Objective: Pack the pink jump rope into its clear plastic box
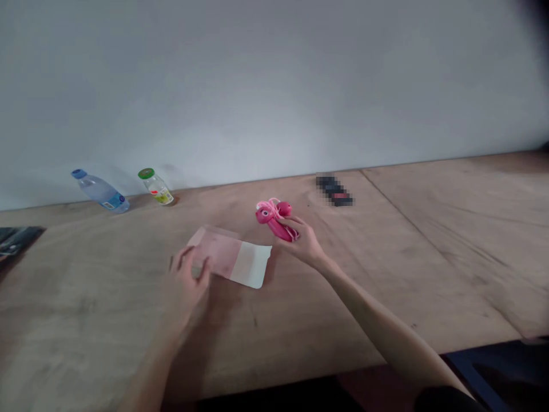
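Note:
My right hand (pixel 302 240) is closed around a pink jump rope (pixel 281 226). One of its handles has an animal-like head with an eye, and pale pink cord is bundled around the handles. On the left, my left hand (pixel 191 274) has its thumb and curved fingers at the left end of a flat pink and white package (pixel 231 257). That hand and the nearby end of the package are smeared by motion. The package's white end points right, below the jump rope, and its far left corner is blurred.
By the wall at the left are a clear plastic bottle (pixel 103 191) with a blue cap and a glass jar (pixel 156 187) with a green lid. A pixelated dark object (pixel 334 190) lies right of centre. Another dark item (pixel 17 243) is at the left edge of the wooden table (pixel 364 246).

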